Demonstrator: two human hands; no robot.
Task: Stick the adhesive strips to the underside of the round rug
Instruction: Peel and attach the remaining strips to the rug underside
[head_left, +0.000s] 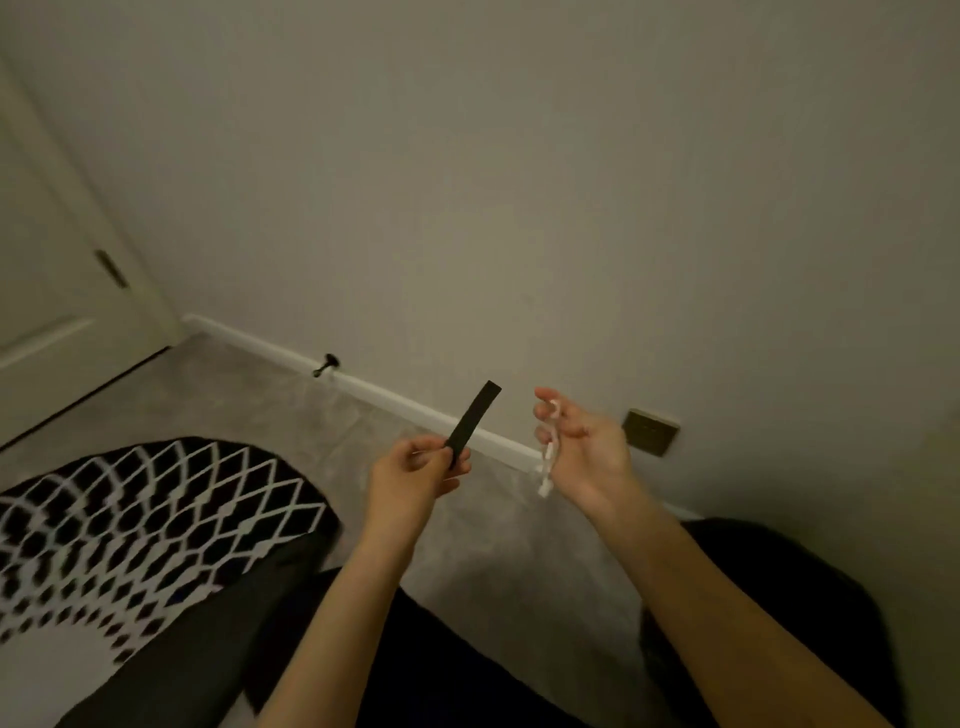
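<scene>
My left hand (415, 470) pinches the lower end of a black adhesive strip (475, 418), which stands up tilted to the right in mid-air. To its right, my right hand (582, 441) is raised palm up and holds a thin white backing strip (548, 457) that dangles from its fingers. The round rug (156, 525), black with a white diamond lattice and a white centre, lies on the floor at the lower left with its patterned side up. Its right edge is below my left forearm.
A grey floor (493, 561) runs to a white skirting board (395, 402) and a plain wall. A black door stop (326, 364) sits at the skirting. A brass socket plate (650, 431) is on the wall at right, a door (57, 270) at left. My dark-clothed legs (467, 675) fill the bottom.
</scene>
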